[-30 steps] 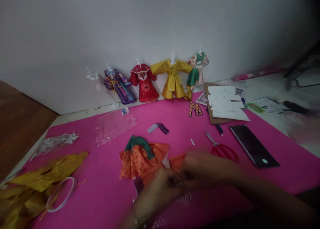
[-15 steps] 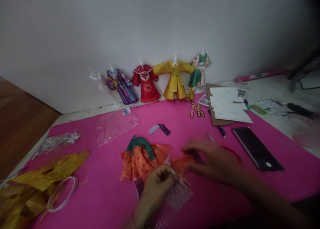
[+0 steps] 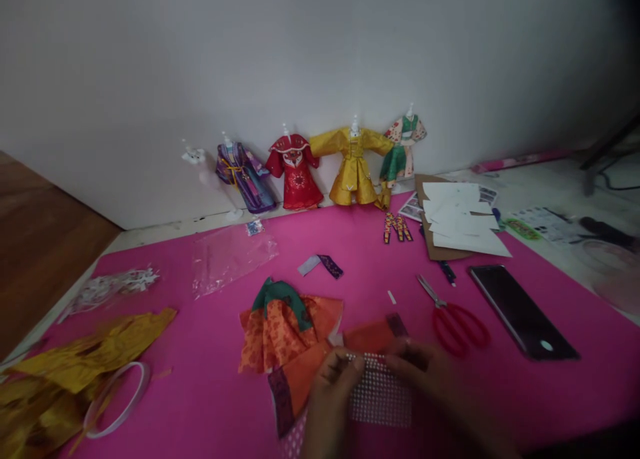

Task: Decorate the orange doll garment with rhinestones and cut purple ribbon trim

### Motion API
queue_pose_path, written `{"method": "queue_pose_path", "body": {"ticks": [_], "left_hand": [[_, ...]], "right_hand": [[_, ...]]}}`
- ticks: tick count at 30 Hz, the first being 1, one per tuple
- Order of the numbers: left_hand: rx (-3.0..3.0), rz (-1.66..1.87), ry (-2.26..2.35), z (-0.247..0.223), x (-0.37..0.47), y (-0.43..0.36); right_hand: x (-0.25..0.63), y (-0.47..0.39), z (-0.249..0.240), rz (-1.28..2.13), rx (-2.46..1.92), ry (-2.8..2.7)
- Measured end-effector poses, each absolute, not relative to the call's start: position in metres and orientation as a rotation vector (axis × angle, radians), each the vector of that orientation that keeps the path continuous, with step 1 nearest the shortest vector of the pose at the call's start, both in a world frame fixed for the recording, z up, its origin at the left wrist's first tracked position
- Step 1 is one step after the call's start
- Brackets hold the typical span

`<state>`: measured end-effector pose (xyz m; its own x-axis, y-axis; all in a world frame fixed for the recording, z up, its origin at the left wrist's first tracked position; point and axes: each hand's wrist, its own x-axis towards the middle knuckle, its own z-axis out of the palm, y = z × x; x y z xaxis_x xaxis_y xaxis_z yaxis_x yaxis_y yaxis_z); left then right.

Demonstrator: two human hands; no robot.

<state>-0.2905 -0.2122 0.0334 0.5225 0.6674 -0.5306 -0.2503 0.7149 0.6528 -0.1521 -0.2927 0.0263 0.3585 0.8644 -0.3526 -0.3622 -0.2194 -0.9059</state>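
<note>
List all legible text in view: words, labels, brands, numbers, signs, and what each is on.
None legible.
Green oval piece: light marks, too blurred to read.
Printed sheet beside it: print too small.
Printed paper partly under the cardboard: too small.
Small printed piece at the clear plastic bag: too small.
Phone: no brand readable.

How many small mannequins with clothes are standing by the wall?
4, in a row along the wall, left to right: purple robe, red dress, yellow robe, green-and-cream outfit.
</note>
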Motion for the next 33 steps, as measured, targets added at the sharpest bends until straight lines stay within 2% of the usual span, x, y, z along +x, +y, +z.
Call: {"method": "queue_pose_path", "body": {"ticks": [15,19,25,29,33], "left_hand": [[0.922,0.487,0.886,0.035,-0.303,-0.204],[0.861,0.439,0.887,0.034,-0.306,-0.201],[0.838,0.467,0.925,0.031,-0.309,-0.199],[0.917,0.44,0.914,0.03,-0.309,-0.196],[0.967,0.418,0.889,0.034,-0.307,-0.196]], "right_hand": [[-0.155,-0.295,0.025,1.213,-1.357,-0.495],[-0.152,-0.295,0.025,1.172,-1.353,-0.491],[-0.137,-0.311,0.032,0.772,-1.469,-0.506],[-0.141,-0.316,0.047,0.251,-1.608,-1.038],[-0.15,-0.308,0.058,0.075,-1.592,-1.462]]}}
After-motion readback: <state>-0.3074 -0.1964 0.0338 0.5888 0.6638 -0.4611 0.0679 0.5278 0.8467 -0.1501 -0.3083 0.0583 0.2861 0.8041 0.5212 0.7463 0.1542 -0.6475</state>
